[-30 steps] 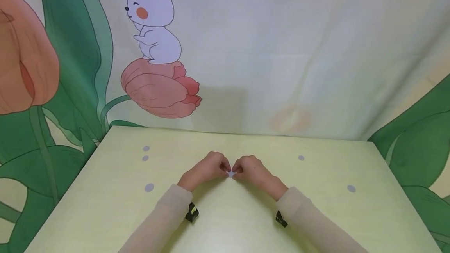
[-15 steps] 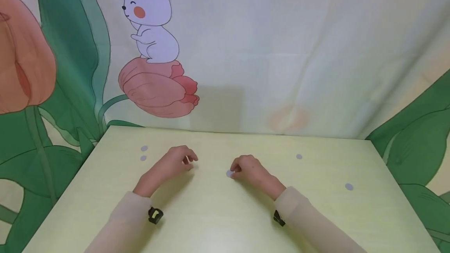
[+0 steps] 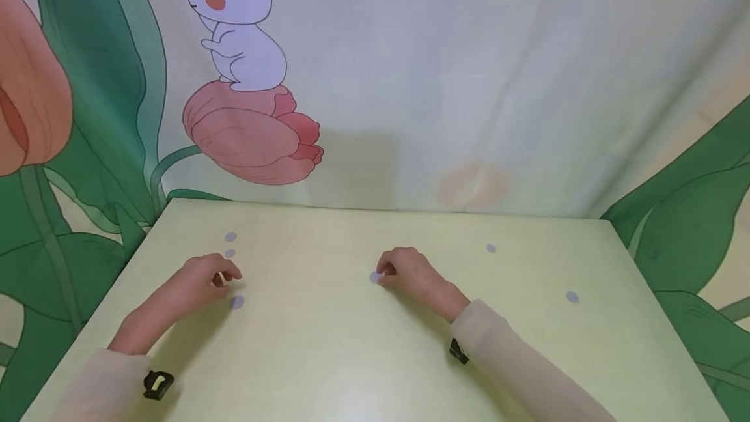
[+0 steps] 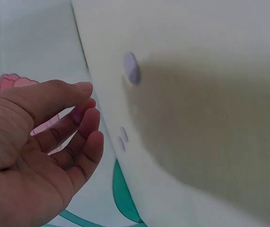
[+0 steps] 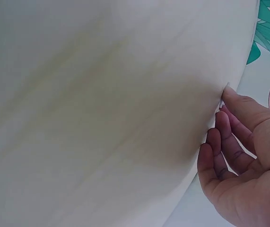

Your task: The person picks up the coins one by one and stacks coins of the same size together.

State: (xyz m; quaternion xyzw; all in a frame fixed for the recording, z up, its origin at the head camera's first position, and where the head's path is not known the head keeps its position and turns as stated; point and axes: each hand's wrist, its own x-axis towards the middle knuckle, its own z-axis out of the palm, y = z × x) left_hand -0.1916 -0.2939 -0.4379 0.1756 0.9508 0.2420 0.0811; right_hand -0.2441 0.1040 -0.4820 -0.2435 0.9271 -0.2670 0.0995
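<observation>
In the head view, my right hand (image 3: 413, 275) pinches a small pale-lilac disc (image 3: 375, 277) between thumb and fingers near the middle of the table. Only a thin edge of that disc (image 5: 227, 87) shows at the thumb tip in the right wrist view. My left hand (image 3: 196, 285) hovers over the table's left side, loosely bent and holding nothing. Closest to its fingertips lies a larger lilac disc (image 3: 237, 303), apart from them; the left wrist view shows this disc (image 4: 131, 67) beyond the thumb.
Two smaller discs, one farther back (image 3: 231, 237) and one just behind the left hand (image 3: 230, 253), lie at the back left. On the right lie a small disc (image 3: 491, 249) and a larger disc (image 3: 572, 297). A printed cloth (image 3: 363, 83) hangs behind the pale table (image 3: 351, 344).
My left hand has let go of the middle disc and moved left to the larger disc there. The right hand keeps its pinch. The head view has shifted slightly.
</observation>
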